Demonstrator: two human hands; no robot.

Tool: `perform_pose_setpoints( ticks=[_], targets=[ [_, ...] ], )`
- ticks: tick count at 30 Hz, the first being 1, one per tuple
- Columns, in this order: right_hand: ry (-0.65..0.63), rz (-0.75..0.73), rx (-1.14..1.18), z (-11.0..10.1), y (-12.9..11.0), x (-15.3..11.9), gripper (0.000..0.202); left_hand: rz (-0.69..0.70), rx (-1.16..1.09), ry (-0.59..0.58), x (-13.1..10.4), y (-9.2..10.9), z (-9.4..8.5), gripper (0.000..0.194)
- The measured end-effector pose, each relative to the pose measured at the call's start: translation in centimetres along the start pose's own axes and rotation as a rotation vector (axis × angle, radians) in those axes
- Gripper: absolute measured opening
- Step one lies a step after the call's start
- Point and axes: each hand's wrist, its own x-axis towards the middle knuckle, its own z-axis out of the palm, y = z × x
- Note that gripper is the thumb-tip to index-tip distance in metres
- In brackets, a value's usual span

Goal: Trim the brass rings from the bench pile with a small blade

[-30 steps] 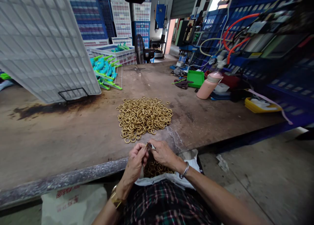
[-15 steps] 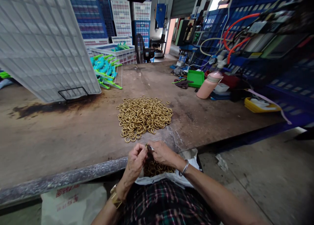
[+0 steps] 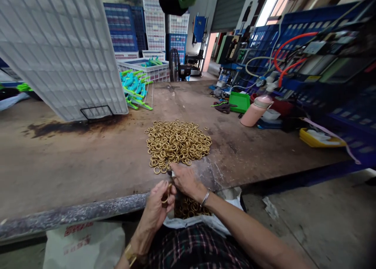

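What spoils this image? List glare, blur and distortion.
Head view: white glare in the bright upper-right opening; head view: blue plastic crates far right, dark and smeared; head view: ribbed white panel, stretched-looking towards the corner; head view: round gold-coloured rings, fairly crisp.

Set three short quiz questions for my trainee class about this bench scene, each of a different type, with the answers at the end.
1. True or false: in this view, the pink bottle is to the right of the green tray and to the left of the yellow tray.

2. Multiple choice: what is worn on the wrist of the right hand?
A) A black glove cuff
B) A silver-coloured bangle
C) A red cord

3. Fill in the blank: the left hand holds at least one gold-coloured ____.

Key: 1. True; 2. B; 3. ring
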Motion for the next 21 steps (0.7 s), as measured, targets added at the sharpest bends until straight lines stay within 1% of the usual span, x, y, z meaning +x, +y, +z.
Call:
perform_pose_setpoints(
  ticks=[3,6,9,11,14,16,18,20,21],
  targets=[
    [-0.021,0.037,-0.07,0.5,-0.6,0.9,0.027,-0.015,-0.071,0.008,0.4,0.1,-1.1,0.027],
    [0.0,0.053,-0.08,0.9,-0.4,1.4,0.024,-0.057,-0.185,0.004,0.7,0.2,-1.9,0.022],
    [0.027,0.029,-0.004,1.1,0.5,1.5,0.021,-0.115,-0.289,0.027,1.0,0.4,-2.2,0.022],
    [0.066,0.017,0.116,1.1,1.4,1.4,0.018,-0.14,-0.316,0.063,1.3,0.5,-2.2,0.02],
    [0.166,0.059,0.444,1.1,2.5,1.1,0.012,-0.126,-0.276,0.113,1.9,0.5,-2.0,0.02],
    [0.2,0.126,0.753,1.0,2.9,0.7,0.018,-0.081,-0.195,0.13,2.3,0.3,-1.8,0.022],
    [0.151,0.227,1.073,0.6,3.0,0.1,0.022,-0.022,-0.086,0.143,2.8,0.0,-1.3,0.025],
    [0.037,0.309,1.34,0.0,2.8,-0.8,0.027,0.031,0.023,0.16,3.1,-0.2,-0.6,0.029],
    [-0.02,0.326,1.443,-0.3,2.7,-1.1,0.03,0.054,0.069,0.166,3.2,-0.4,-0.3,0.031]
  ],
)
